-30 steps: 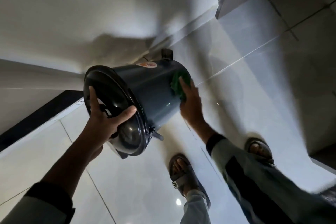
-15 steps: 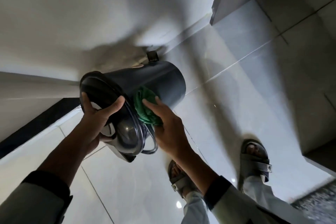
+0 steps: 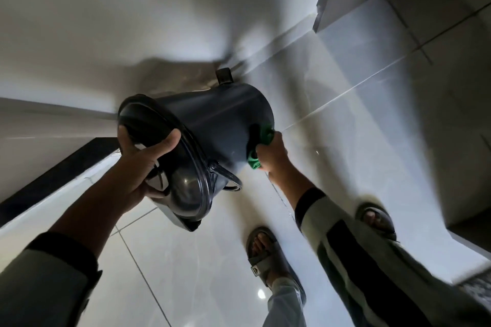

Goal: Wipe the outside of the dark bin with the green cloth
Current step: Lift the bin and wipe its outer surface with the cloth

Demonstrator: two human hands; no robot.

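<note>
Above the tiled floor [image 3: 186, 260] – tilted dark bin [image 3: 223, 125], left hand [image 3: 140, 167] clamped on its rim, right hand [image 3: 273, 156] seemingly gripping the green cloth [image 3: 265, 135]

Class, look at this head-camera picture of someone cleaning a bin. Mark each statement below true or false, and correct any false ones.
1. The dark bin stands upright on the floor. False: it is held tipped on its side, above the tiled floor.
2. The left hand grips the bin at its rim. True.
3. The right hand presses the green cloth against the bin's outer wall near its base. True.
4. The green cloth is inside the bin. False: it is on the outside.
5. The person is barefoot. False: a sandal is on each visible foot.
</note>
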